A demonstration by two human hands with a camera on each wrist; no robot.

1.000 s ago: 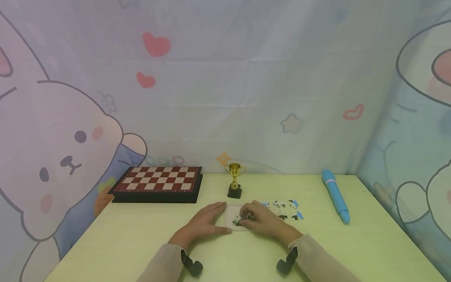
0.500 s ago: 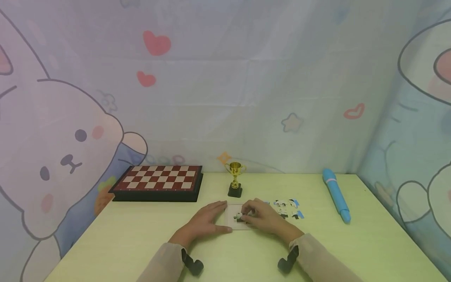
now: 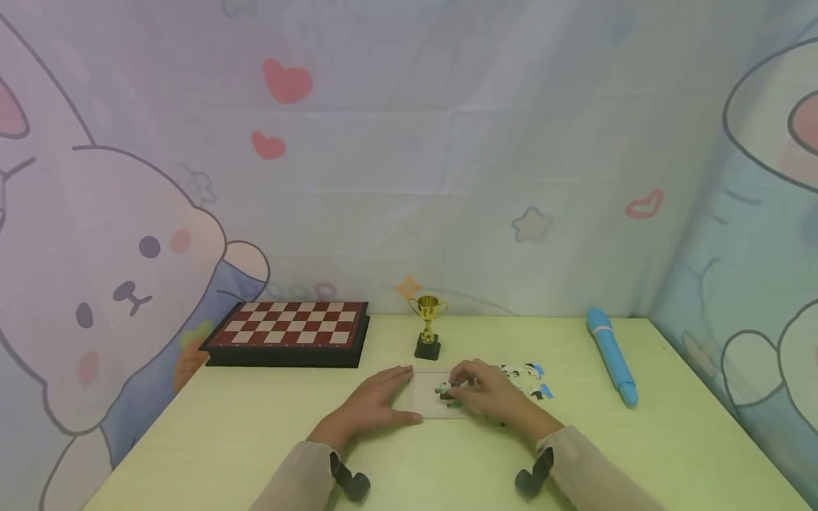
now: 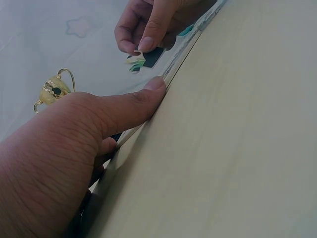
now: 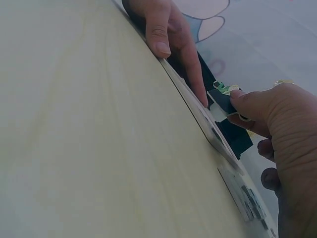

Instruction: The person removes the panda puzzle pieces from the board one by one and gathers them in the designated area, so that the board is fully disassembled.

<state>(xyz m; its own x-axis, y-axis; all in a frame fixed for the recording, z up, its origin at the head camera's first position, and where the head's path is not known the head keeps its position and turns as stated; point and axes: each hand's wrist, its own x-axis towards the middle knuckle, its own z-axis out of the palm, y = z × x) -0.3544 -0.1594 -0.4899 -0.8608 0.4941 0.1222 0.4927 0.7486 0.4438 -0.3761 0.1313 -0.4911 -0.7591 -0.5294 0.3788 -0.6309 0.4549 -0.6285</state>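
My left hand [image 3: 371, 404] lies at the left end of a flat pale puzzle board [image 3: 423, 399], its fingers fairly straight. Its thumb touches the near edge, and the fingertips reach the far left corner. Over the board, my right hand [image 3: 491, 394] pinches a puzzle piece [image 3: 445, 391] between thumb and fingers. Dark, white and green print shows on this piece [image 4: 152, 57] in the left wrist view, where it is tilted and appears raised from the board. The right hand hides the board's right part. Several loose panda puzzle pieces [image 3: 535, 380] lie beyond that hand.
Behind the board stands a small gold trophy [image 3: 427, 328] on a black base. A folding chessboard [image 3: 287, 333] is at the back left. The blue pen-shaped object [image 3: 611, 358] lies at the right of the pale table [image 3: 677, 426]. A printed cloth hangs behind.
My right hand has moved a little to the right with the puzzle piece, which now appears tilted up between its fingertips. The left hand keeps its place at the board.
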